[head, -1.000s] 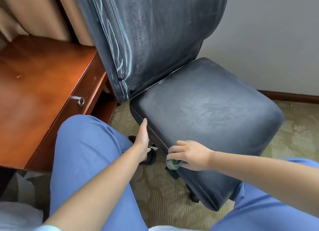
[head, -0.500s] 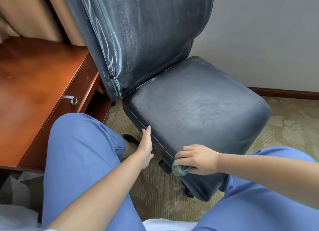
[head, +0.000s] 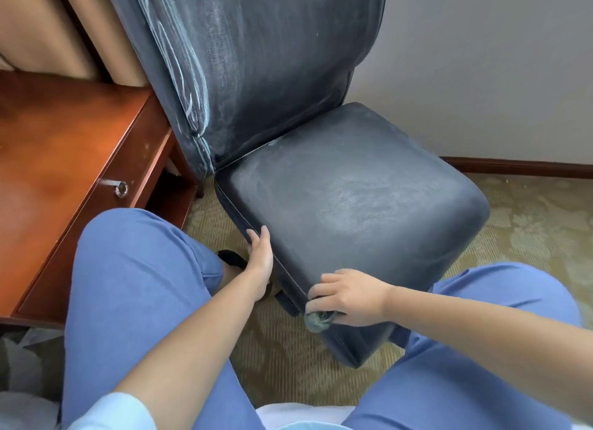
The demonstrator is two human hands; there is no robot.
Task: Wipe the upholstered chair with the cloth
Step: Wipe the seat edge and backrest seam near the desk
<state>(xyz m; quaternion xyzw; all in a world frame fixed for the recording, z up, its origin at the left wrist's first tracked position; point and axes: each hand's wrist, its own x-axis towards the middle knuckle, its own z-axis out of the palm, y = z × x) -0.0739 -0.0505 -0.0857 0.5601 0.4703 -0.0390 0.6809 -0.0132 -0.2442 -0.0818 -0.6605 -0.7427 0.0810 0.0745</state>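
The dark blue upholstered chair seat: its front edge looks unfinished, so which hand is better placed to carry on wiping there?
Right. The right hand holds the bunched grey cloth against the dark blue upholstered chair seat at its front corner. The left hand has no cloth; it rests flat against the seat's side edge, probably steadying it.

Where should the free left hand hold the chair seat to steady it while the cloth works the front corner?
Grip the chair seat on its stitched side edge, coming from the left, where the left hand sits; the rounded edge lets fingers wrap it, away from the cloth.
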